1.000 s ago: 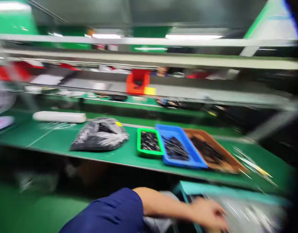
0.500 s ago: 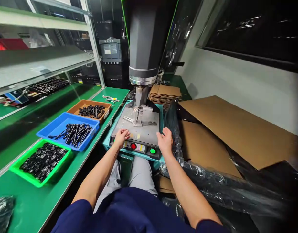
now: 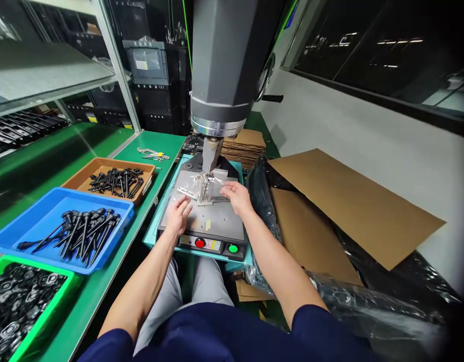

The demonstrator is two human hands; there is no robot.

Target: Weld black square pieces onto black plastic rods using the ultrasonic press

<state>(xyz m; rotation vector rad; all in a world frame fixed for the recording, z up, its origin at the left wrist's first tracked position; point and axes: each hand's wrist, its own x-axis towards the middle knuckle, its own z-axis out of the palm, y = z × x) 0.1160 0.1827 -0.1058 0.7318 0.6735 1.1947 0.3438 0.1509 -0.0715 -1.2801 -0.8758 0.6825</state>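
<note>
My left hand (image 3: 178, 215) is just above the left front of the machine's grey metal plate (image 3: 194, 217). Its fingers are loosely curled and apart, with nothing in them. To the right of the fixture, my right hand (image 3: 237, 197) has its thumb and fingers brought together; what they hold, if anything, is too small to make out. Clear plastic film (image 3: 197, 182) hangs around the small upright fixture (image 3: 205, 193), close to the right fingertips. The pointed metal horn (image 3: 211, 155) of the press head (image 3: 220, 75) stands directly over the fixture.
A red button (image 3: 200, 243) and a green button (image 3: 233, 248) line the machine's front. On the green bench to the left stand a brown tray (image 3: 151, 183) and a blue tray (image 3: 24, 211) of black stems, and a green tray (image 3: 47, 311) of black parts. Cardboard (image 3: 353, 201) lies right.
My right hand has moved forward and left toward the fixture, its fingers closing together. My left hand stays near the plate's left front, slightly farther in. The camera view has shifted.
</note>
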